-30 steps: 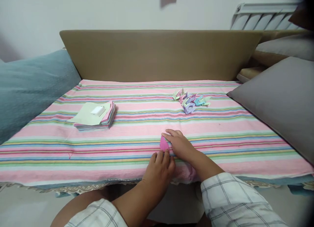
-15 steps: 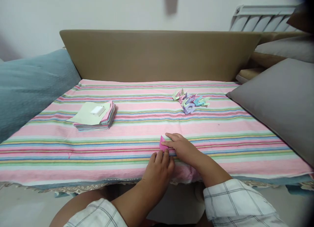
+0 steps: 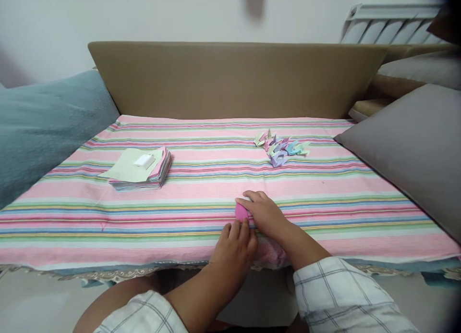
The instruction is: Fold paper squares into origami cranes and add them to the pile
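A small piece of folded pink paper (image 3: 241, 212) lies on the striped cloth near the front edge. My left hand (image 3: 236, 241) rests below it, with curled fingertips pressing its lower edge against the cloth. From the right, my right hand (image 3: 264, 213) reaches over, its fingers on the top corner and right side of the paper. Part of the paper is hidden under my fingers. Farther back to the right, several folded paper figures (image 3: 279, 149) with pointed tips, in pastel colours, lie in a cluster.
On the left, a stack of coloured paper sheets (image 3: 158, 177) carries a small white block (image 3: 144, 161). The striped cloth (image 3: 201, 189) covers the seat before a brown backrest (image 3: 234, 80). A blue cushion (image 3: 54, 117) flanks it on the left, a grey cushion (image 3: 406, 141) on the right.
My right hand's fingers have slid up to the paper's top corner, which now looks rounded instead of pointed. My left hand has stayed at the lower edge.
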Available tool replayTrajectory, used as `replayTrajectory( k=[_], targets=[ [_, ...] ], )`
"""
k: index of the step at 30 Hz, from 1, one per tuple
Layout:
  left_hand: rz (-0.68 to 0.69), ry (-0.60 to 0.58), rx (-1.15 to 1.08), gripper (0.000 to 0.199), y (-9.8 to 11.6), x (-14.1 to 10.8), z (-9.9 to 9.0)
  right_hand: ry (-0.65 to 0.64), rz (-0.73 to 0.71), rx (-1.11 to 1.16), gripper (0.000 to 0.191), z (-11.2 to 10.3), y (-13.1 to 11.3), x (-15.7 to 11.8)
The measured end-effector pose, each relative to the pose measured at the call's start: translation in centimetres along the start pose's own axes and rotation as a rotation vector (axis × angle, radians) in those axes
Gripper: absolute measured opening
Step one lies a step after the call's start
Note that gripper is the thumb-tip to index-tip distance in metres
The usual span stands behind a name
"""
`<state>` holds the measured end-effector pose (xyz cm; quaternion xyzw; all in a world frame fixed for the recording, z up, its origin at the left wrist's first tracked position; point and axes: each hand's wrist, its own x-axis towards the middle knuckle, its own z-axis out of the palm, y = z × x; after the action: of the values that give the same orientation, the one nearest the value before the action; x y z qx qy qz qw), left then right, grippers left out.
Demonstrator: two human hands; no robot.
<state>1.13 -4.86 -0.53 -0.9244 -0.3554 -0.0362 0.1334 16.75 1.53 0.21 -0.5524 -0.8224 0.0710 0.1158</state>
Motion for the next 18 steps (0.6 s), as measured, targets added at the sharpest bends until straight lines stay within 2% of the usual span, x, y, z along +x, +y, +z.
replayTrajectory(
  k=[4, 9, 14, 18],
  targets=[
    [0.008, -0.001, -0.01, 0.039, -0.1, 0.1, -0.1, -0.023, -0.063, 0.106, 0.059, -0.4, 0.2, -0.4],
    [-0.002, 0.004, -0.014, 0.037, 0.0, 0.2, -0.3, -0.029, -0.159, 0.195, 0.045, -0.5, 0.5, -1.6],
    [-0.005, 0.0, -0.013, 0.037, 0.0, 0.3, -0.3, -0.024, -0.098, 0.127, 0.035, -0.6, -0.4, -1.6],
    [0.006, -0.001, -0.008, 0.038, 0.0, 0.2, -0.1, -0.017, -0.066, 0.07, 0.037, -0.5, -0.4, -1.1]
  ],
)
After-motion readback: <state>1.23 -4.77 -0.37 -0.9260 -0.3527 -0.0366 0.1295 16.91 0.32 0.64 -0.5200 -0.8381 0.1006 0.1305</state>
